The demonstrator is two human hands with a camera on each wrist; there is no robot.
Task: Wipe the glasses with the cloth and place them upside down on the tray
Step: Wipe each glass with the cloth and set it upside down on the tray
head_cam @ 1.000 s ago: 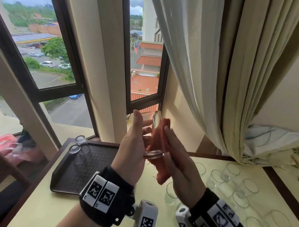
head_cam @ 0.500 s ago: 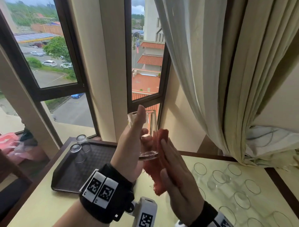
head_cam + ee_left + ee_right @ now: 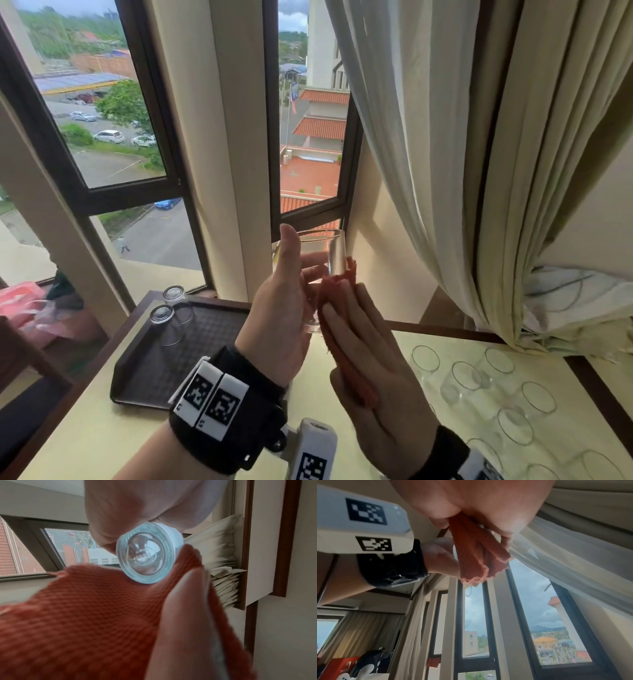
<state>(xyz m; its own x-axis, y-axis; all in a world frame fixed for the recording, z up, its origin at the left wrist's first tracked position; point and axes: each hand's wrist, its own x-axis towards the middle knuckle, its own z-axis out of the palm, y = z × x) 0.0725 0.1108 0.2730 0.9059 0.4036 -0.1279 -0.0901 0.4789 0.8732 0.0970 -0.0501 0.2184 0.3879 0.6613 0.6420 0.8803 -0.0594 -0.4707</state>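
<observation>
My left hand (image 3: pixel 298 263) holds a clear glass (image 3: pixel 330 253) upright in the air in front of the window, thumb stretched up beside the rim. My right hand (image 3: pixel 356 329) presses a folded orange cloth (image 3: pixel 337 294) against the glass's lower right side with straight fingers. The left wrist view shows the thick glass base (image 3: pixel 147 557) lying against the cloth (image 3: pixel 85 608). In the right wrist view the cloth (image 3: pixel 477 555) is pinched in the right hand. A dark tray (image 3: pixel 164 370) on the table's left carries two upside-down glasses (image 3: pixel 171 305).
Several upright glasses (image 3: pixel 479 377) stand on the yellow table (image 3: pixel 85 438) to the right, below my right forearm. A cream curtain (image 3: pixel 462 154) hangs close on the right. Window frames stand behind the hands. Pink cloth (image 3: pixel 30 308) lies off the table at far left.
My right hand has slid the cloth down the side of the glass. The left thumb has stretched up toward the rim. The glass stays held at about the same height.
</observation>
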